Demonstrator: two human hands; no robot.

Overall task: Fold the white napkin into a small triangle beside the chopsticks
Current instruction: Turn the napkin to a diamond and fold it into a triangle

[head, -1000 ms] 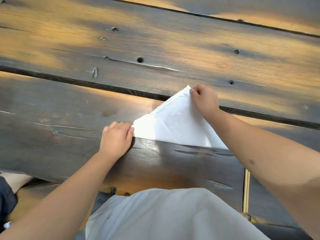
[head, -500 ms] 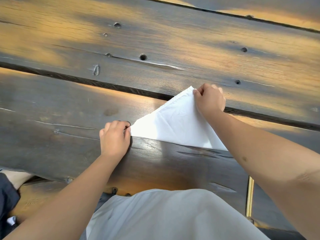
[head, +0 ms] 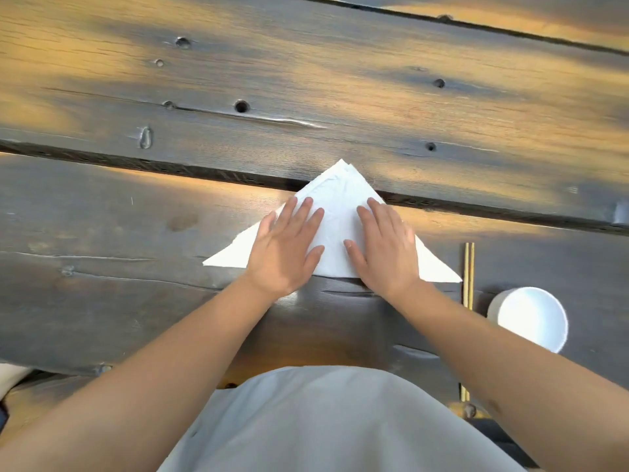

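The white napkin (head: pixel 337 202) lies flat on the dark wooden table (head: pixel 306 97) as a wide triangle, its apex pointing away from me and its long edge toward me. My left hand (head: pixel 286 248) presses flat on its left half, fingers spread. On the right half my right hand (head: pixel 384 250) rests flat in the same way. Neither hand grips anything. A pair of light wooden chopsticks (head: pixel 469 270) lies just right of the napkin's right corner, running toward me and partly hidden behind my right forearm.
A white round bowl (head: pixel 531 318) stands right of the chopsticks near the table's front edge. A dark gap between planks (head: pixel 170 166) runs across the table under the napkin's tip. My grey-clothed torso fills the bottom of the view.
Both hands have let go of the napkin's corners and now lie flat on it. The napkin lies as a full triangle. The view has shifted, showing the chopsticks and the bowl.
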